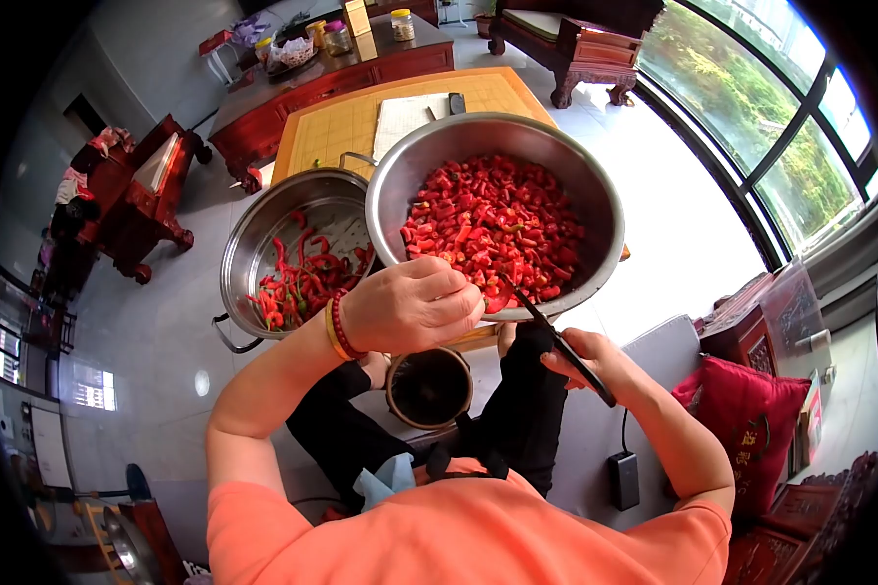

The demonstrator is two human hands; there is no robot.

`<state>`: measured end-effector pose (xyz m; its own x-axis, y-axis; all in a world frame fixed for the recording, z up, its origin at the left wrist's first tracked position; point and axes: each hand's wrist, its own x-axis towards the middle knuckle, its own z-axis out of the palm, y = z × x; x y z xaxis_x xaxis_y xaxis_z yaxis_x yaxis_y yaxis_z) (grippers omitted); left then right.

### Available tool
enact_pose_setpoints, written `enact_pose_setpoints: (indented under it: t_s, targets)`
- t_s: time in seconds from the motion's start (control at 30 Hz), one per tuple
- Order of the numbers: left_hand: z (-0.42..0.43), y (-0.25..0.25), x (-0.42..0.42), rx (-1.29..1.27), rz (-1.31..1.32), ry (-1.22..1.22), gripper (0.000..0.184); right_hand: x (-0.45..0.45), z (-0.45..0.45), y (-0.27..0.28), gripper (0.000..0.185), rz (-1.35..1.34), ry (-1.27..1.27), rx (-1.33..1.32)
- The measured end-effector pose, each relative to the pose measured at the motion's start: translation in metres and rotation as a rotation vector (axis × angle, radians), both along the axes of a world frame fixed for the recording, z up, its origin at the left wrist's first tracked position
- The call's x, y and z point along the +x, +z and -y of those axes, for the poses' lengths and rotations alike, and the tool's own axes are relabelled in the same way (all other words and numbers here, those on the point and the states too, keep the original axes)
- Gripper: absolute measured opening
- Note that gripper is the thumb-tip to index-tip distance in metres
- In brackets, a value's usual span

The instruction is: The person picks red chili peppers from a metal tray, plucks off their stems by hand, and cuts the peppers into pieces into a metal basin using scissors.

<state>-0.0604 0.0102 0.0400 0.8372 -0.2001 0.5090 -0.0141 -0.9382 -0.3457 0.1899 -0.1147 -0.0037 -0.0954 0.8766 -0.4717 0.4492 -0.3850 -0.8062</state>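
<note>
My left hand (415,307) is closed over the near rim of a large steel basin (610,210), pinching a red chili pepper (498,296) at its fingertips. Chopped red chili pieces (498,224) fill much of this basin. In my right hand (600,363) is a pair of dark scissors (568,353), with the tips close to the pinched pepper. To the left stands a steel pot (239,258) with side handles, holding whole red chilies (307,278), a few with green stems. The back of my left hand hides its palm.
A dark bucket (429,388) sits on the floor between my legs. The basin and pot rest at a wooden table (322,132) bearing a white sheet (407,119). A red cushion (746,419) and a black power adapter (623,480) lie to the right.
</note>
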Motion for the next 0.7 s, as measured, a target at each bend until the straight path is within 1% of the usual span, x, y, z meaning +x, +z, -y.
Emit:
enact_pose_setpoints:
  t_s: [0.03, 0.13, 0.23, 0.3, 0.37, 0.47, 0.57, 0.7]
  targets:
    - [-0.002, -0.003, 0.000, 0.005, 0.002, 0.002, 0.022, -0.001, 0.000, 0.002, 0.043, -0.020, -0.022, -0.023]
    - [-0.011, -0.009, -0.002, -0.054, 0.014, 0.063, 0.023, 0.004, -0.001, 0.005, 0.042, -0.131, -0.094, -0.135]
    - [-0.018, -0.014, -0.003, -0.125, 0.108, 0.138, 0.023, 0.007, 0.007, -0.012, 0.046, -0.287, -0.091, -0.091]
    - [-0.015, -0.020, -0.002, -0.199, 0.175, 0.161, 0.023, 0.004, 0.013, -0.016, 0.050, -0.374, 0.021, -0.027]
    - [-0.010, -0.021, 0.002, -0.249, 0.208, 0.143, 0.024, 0.001, 0.014, -0.018, 0.050, -0.411, 0.103, -0.013]
    - [-0.004, -0.023, 0.010, -0.315, 0.233, 0.120, 0.023, -0.005, 0.012, -0.011, 0.056, -0.483, 0.121, -0.032]
    - [-0.002, -0.024, 0.014, -0.357, 0.262, 0.108, 0.024, -0.009, 0.013, -0.008, 0.054, -0.499, 0.046, -0.004]
    - [-0.006, -0.031, 0.018, -0.383, 0.298, 0.103, 0.025, -0.006, 0.013, -0.004, 0.049, -0.501, 0.040, -0.070]
